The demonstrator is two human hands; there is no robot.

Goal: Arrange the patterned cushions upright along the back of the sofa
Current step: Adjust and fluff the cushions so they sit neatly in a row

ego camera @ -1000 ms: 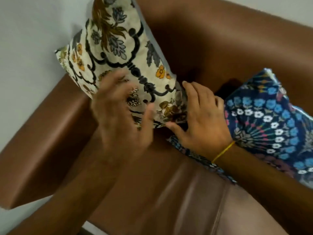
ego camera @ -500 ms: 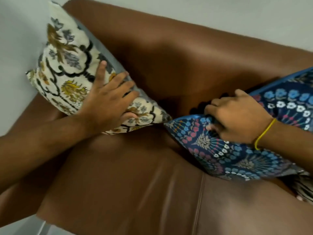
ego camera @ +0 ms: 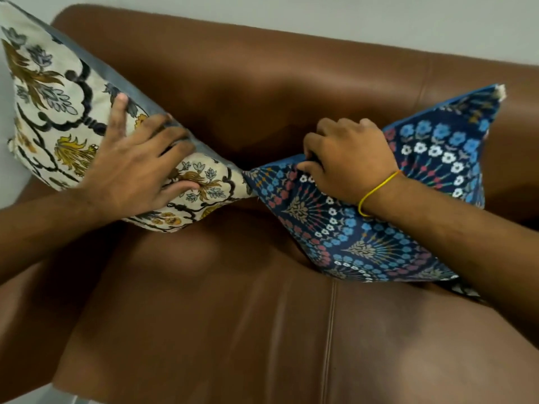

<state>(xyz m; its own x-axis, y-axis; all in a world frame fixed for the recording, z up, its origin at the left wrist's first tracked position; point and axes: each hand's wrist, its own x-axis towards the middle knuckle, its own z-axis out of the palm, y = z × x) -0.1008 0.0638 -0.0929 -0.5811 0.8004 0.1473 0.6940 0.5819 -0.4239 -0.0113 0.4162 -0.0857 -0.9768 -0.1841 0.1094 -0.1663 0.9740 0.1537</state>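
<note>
Looking down from the head view, the camera took in a brown leather sofa [ego camera: 262, 330] set against a pale wall [ego camera: 320, 13], with two patterned cushions propped along its backrest.

At the far left, a cream cushion [ego camera: 58, 112] with dark scrolls, grey-blue leaves and yellow flowers leaned tilted in the corner where the backrest met the armrest, its grey backing showing along the upper edge. The left hand [ego camera: 131, 176] lay flat on the cushion's lower right part, fingers spread over the fabric and the fingertips reaching its upper edge; this grip was open, pressing rather than clutching.

To the right, a dark blue cushion [ego camera: 364, 234] printed with blue, white and pink flowers stood tilted against the backrest, one corner pointing up to the far right and its lower edge resting on the seat. The right hand [ego camera: 347, 161] had a closed grip on the cushion's upper left edge, fingers curled over the fabric and the thumb pinching from the near side. A thin yellow band [ego camera: 376, 191] circled that wrist.

The near corners of the two cushions touched, or nearly so, at the middle of the backrest. A seam [ego camera: 331, 330] ran down the seat in front of the blue cushion. Both forearms reached in from the near edges.
</note>
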